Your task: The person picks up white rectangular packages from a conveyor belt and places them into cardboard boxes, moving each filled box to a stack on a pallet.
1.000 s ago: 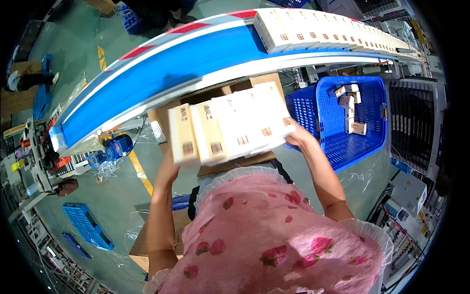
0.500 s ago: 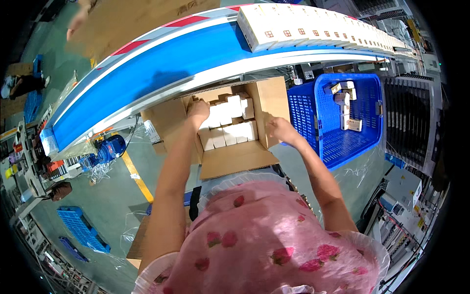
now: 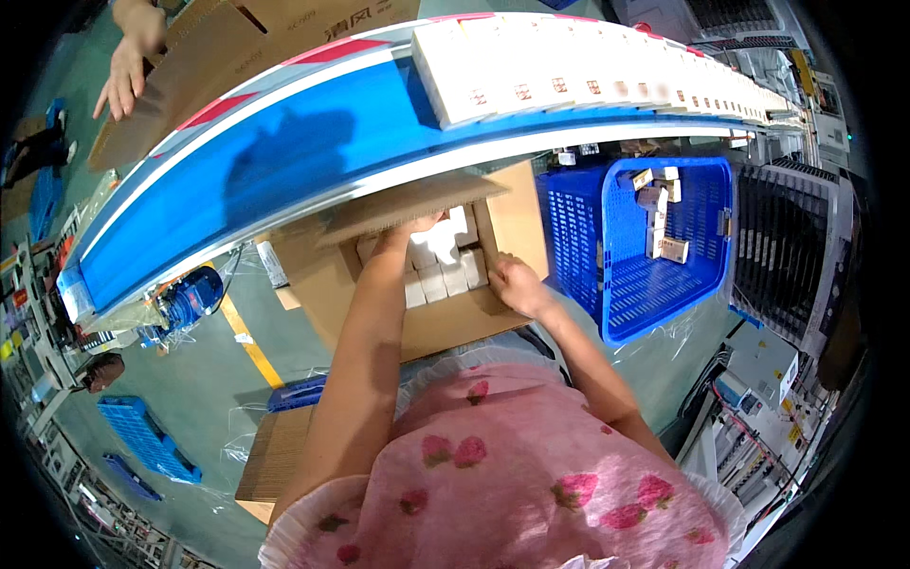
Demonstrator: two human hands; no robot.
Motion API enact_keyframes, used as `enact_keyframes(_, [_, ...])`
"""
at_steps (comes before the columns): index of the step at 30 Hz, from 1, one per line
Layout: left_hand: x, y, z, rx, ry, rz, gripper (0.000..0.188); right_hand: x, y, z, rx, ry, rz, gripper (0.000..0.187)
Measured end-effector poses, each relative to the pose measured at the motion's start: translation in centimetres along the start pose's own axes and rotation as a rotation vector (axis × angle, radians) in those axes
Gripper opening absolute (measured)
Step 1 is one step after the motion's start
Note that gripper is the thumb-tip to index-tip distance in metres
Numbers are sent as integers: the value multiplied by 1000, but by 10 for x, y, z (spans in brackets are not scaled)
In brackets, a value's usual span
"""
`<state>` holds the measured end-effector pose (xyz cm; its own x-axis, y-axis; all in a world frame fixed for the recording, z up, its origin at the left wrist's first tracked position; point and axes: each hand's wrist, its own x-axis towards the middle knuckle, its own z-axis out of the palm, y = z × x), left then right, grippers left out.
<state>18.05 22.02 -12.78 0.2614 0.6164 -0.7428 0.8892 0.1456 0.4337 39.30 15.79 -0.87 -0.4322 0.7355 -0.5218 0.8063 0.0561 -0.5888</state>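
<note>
An open cardboard carton (image 3: pixel 445 330) stands in front of me, with several small white boxes (image 3: pixel 436 283) packed in rows inside. My left hand (image 3: pixel 424 224) reaches into its far part, over the white boxes. The carton's far flap (image 3: pixel 408 204) leans over that hand and hides its fingers. At the right wall, my right hand (image 3: pixel 517 284) has its fingers curled over the carton's edge, close to the right flap (image 3: pixel 523 204).
Beyond the carton runs a blue conveyor belt (image 3: pixel 284 161) carrying a long row of white boxes (image 3: pixel 559 76). A blue plastic basket (image 3: pixel 616 318) at right holds several small boxes. Another person's hand (image 3: pixel 123 76) is over a brown carton (image 3: pixel 237 57) at far left.
My left hand has moved right and deeper into the carton; the far flap now tips over it. My right hand has shifted left and nearer me, onto the carton's right edge.
</note>
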Motion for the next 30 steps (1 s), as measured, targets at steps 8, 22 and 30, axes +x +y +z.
enact_keyframes(8, [10, 39, 3, -5, 35, 29, 56, 16, 20, 3, -51, -42, 18, 6])
enact_keyframes(22, [-91, -40, -17, 149, -105, -144, 38, 57, -64, -158, -79, 671, -432, 2])
enact_keyframes(30, [-174, 2, -176, -523, 1371, 61, 31, 138, -111, -180, 109, 382, -348, 34])
